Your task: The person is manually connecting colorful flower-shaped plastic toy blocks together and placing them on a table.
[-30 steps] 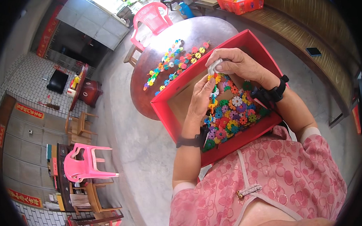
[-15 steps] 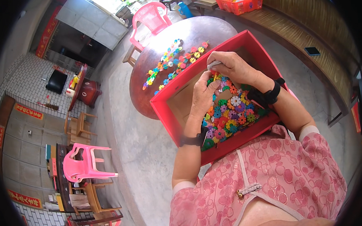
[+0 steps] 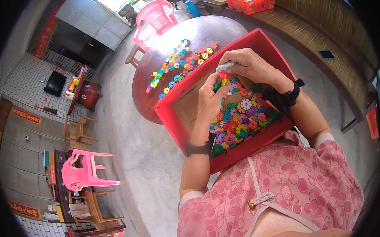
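Over a red open box [image 3: 226,161] my two hands meet. Between thumb and fingers, my left hand [image 3: 210,98] pinches a few joined snowflake discs, red and yellow [image 3: 224,77]. My right hand [image 3: 251,65] has its fingers closed on a white snowflake disc [image 3: 226,66], pressed against the red one; the fingers partly cover both. Loose snowflake discs [image 3: 241,118] in many colours heap in the near part of the box, below my hands. Bare brown cardboard shows at the box's left side.
Behind the box, a round brown table [image 3: 144,93] carries several chains of joined discs [image 3: 179,68]. A pink chair [image 3: 156,17] stands beyond it, another pink chair [image 3: 80,172] at left. On the right, a long wooden bench [image 3: 309,33] holds a red basket [image 3: 249,5] and a phone [image 3: 326,54].
The white disc shows more between my right fingers, and the red and yellow discs are more exposed. My hands stay together over the box. The whole view has shifted slightly.
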Motion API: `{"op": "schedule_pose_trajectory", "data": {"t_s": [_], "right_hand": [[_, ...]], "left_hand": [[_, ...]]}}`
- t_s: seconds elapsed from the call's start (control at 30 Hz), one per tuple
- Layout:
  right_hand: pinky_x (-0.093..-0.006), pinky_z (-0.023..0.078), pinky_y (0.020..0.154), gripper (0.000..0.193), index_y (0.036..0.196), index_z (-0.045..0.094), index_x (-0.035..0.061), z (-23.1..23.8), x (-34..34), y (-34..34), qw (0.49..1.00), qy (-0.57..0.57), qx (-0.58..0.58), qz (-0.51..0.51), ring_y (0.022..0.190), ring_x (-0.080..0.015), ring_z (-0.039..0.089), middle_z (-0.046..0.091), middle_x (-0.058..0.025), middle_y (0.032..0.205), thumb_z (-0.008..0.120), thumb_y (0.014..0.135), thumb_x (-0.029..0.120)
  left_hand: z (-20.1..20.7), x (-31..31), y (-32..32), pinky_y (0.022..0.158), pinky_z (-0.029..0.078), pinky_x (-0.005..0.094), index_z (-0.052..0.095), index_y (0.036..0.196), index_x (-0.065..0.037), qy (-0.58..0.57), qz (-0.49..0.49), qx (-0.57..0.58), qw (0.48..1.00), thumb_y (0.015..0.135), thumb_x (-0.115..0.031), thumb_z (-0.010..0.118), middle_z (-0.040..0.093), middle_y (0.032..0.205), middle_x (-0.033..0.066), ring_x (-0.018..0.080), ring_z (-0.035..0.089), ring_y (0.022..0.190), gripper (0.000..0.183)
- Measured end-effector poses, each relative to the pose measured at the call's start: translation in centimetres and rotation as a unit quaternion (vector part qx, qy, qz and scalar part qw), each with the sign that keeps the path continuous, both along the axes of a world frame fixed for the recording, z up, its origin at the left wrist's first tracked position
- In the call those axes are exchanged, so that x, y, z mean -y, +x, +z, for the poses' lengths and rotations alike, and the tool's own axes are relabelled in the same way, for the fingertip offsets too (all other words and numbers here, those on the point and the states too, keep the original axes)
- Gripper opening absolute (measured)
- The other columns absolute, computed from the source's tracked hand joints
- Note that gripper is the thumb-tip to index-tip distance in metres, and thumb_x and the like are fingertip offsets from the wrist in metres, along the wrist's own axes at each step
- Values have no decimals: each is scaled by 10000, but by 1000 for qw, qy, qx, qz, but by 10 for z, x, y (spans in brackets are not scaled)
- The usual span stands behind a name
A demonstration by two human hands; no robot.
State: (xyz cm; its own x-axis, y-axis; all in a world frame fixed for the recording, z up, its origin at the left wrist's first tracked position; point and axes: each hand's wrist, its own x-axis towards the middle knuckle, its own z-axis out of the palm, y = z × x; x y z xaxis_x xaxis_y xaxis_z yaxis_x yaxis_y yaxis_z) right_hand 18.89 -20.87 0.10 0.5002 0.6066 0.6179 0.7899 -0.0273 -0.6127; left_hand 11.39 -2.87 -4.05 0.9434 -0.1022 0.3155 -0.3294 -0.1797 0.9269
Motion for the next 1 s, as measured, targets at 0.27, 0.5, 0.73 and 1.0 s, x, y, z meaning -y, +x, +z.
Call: {"op": "schedule_pose_trajectory", "data": {"t_s": [0.27, 0.5, 0.73, 1.0], "right_hand": [[-222, 430, 531, 145, 970, 584, 62, 13, -3, -10, 928, 143, -328, -99, 635, -81, 573, 563, -16, 679, 509, 943, 183], [-274, 487, 770, 224, 1062, 601, 35, -3, -10, -10, 984, 75, -159, 9, 863, -155, 581, 605, -26, 934, 523, 940, 206], [-333, 495, 692, 182, 968, 579, -4, -2, -6, -4, 995, -33, -94, -22, 744, -210, 626, 626, -131, 801, 607, 849, 131], [-245, 438, 555, 200, 938, 596, 22, -11, -5, 1, 944, 127, -302, -36, 597, -97, 549, 585, -30, 716, 558, 931, 218]], "left_hand": [[2, 5, -8, 597, 459, 228, 564, 1116, 3, 83, 17, 23, 996, 916, -251, 624, 588, 831, -1, 68, 548, 659, 329], [4, 0, -4, 663, 453, 250, 580, 1117, -2, 31, 41, 31, 998, 946, -281, 571, 599, 805, 16, 83, 563, 751, 327], [6, 12, -5, 768, 482, 373, 584, 1094, 48, 294, 137, 147, 934, 860, -168, 636, 645, 948, 204, 335, 637, 890, 323], [6, 14, -3, 712, 489, 317, 580, 1111, 22, 199, 121, 92, 968, 943, -256, 552, 636, 879, 108, 220, 624, 796, 326]]}}
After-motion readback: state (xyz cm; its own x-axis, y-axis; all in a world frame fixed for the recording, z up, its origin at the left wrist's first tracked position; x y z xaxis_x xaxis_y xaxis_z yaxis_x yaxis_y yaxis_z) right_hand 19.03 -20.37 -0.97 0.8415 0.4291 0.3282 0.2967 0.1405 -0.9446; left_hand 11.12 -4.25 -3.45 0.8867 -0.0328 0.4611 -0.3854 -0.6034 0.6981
